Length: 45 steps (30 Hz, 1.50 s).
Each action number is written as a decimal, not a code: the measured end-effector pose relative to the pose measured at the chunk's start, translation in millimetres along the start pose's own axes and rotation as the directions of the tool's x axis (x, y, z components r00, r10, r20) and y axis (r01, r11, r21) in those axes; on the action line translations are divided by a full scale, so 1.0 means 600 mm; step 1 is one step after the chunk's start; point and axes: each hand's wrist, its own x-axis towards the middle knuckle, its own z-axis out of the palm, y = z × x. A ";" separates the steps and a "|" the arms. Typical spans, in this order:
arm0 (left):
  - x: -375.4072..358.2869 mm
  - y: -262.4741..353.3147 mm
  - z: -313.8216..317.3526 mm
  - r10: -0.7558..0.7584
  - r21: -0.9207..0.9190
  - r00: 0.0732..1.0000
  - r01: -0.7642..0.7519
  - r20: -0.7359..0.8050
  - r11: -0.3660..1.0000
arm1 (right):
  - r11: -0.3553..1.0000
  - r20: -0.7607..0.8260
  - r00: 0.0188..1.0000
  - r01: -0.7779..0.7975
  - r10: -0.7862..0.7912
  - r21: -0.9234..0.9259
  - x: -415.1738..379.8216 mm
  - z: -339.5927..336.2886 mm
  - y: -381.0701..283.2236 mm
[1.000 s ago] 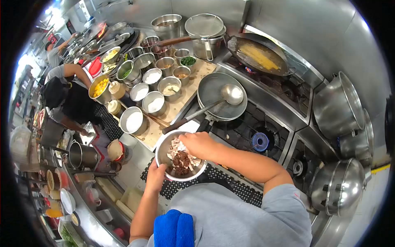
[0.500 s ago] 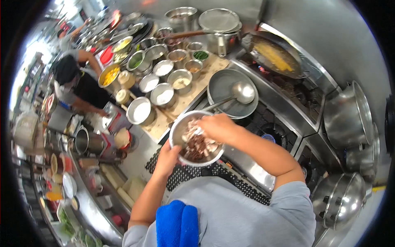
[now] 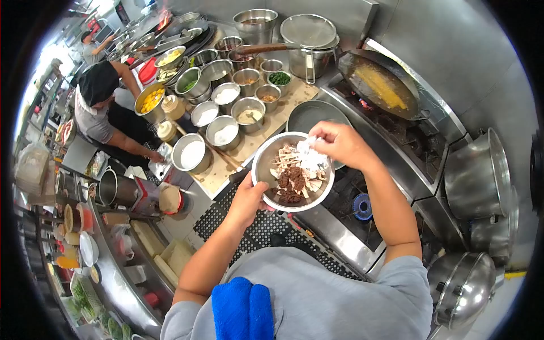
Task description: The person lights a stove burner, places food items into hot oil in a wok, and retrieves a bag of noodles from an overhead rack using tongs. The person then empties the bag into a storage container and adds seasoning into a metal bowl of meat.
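Note:
My left hand (image 3: 247, 199) grips a metal mixing bowl (image 3: 261, 148) by its left rim, thumb on the edge. Inside lie pale sliced strips (image 3: 285, 158), a clump of dark brown crumbly paste (image 3: 291, 179) and a heap of white powder (image 3: 313, 161). Over the bowl's far right rim, my right hand (image 3: 341, 146) is closed, fingertips bunched just above the powder. Whether anything is pinched in them I cannot make out. Partly hidden behind the bowl and my right hand is a wide grey pan (image 3: 317, 115).
Metal containers of ingredients, including one of white powder (image 3: 191, 153), crowd the counter (image 3: 289, 113) at upper left. An oily wok (image 3: 377, 85) sits over a flame. Large pots (image 3: 476, 175) stand at right. A co-worker (image 3: 107, 107) bends at the left.
The bowl has moved right, and its contents show more fully. My right hand has come up out of the mixture to the far right rim. The ladle in the grey pan is now hidden.

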 end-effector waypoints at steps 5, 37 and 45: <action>-0.003 0.010 -0.006 0.028 -0.049 0.999 -0.029 -0.017 0.998 | 0.982 -0.357 0.934 -0.074 0.007 -0.173 0.024 -0.155 -0.019; -0.545 -0.217 -0.479 -0.105 -0.285 0.399 -0.425 -0.911 0.859 | 0.975 0.145 0.964 -0.220 0.224 -0.039 -0.117 0.183 0.004; -0.695 -0.296 -0.695 -0.070 -0.115 0.093 -0.680 -0.993 0.724 | 0.877 0.403 0.834 -0.183 0.378 -0.444 -0.257 0.426 0.168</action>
